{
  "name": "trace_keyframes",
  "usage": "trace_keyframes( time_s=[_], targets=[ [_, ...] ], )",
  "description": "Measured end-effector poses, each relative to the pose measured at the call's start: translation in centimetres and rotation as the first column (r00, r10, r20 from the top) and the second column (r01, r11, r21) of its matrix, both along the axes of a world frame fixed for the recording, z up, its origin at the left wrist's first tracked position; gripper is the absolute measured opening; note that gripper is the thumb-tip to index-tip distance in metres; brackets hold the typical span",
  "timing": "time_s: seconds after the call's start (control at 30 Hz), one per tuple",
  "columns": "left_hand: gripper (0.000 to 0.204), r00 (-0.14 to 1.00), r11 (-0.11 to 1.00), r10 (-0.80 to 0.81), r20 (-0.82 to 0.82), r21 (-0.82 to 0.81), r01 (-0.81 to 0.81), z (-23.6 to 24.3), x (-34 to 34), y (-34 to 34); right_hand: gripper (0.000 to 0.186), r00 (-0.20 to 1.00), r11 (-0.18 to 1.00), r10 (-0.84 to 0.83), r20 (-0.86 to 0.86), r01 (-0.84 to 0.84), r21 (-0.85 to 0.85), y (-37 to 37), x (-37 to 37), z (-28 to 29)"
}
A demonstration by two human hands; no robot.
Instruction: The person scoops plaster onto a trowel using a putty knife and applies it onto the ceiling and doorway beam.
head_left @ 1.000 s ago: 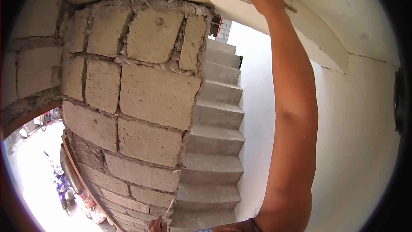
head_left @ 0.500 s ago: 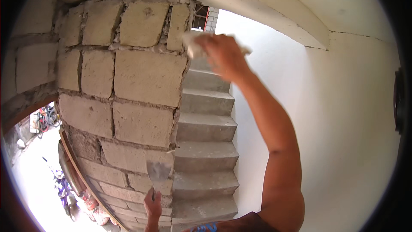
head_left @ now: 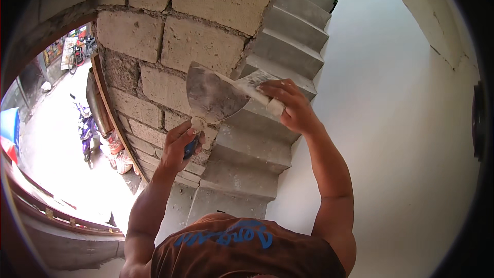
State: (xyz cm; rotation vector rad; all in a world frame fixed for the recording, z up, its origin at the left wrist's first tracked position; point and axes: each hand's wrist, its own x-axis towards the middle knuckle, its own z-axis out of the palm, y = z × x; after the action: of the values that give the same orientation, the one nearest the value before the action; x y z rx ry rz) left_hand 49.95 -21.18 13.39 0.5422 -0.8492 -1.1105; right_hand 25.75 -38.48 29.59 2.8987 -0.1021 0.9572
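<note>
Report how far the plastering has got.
Done: the white wall on the right looks smooth and coated. In hand: the left hand holds a wide trowel while the right hand draws a narrow blade across it. Left: the block wall and concrete stairs are bare.

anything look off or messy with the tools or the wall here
Nothing is spilled. The wide trowel in the left hand is smeared with grey putty, and the block wall is bare with rough mortar joints beside the smooth white wall.

grey block wall (head_left: 206, 46), white plastered wall (head_left: 401, 123), brown shirt (head_left: 242, 247)
</note>
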Motion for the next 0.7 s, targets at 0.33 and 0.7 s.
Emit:
trace_keyframes(
  time_s=[0.33, 0.7],
  targets=[
    [0.053, 0.267, 0.598, 0.799, 0.538, -0.668, -0.444, -0.1, -1.6, -3.9, 0.036, 0.82, -0.574, -0.272, 0.504, -0.559, 0.599, -0.6, -2.3, -10.1],
    [0.045, -0.004, 0.622, 0.709, 0.705, -0.627, -0.47, -5.4, 1.3, -6.8, 0.037, 0.529, 0.39, -0.068, 0.846, -0.766, 0.511, -0.6, -7.4, 6.4]
  ],
)
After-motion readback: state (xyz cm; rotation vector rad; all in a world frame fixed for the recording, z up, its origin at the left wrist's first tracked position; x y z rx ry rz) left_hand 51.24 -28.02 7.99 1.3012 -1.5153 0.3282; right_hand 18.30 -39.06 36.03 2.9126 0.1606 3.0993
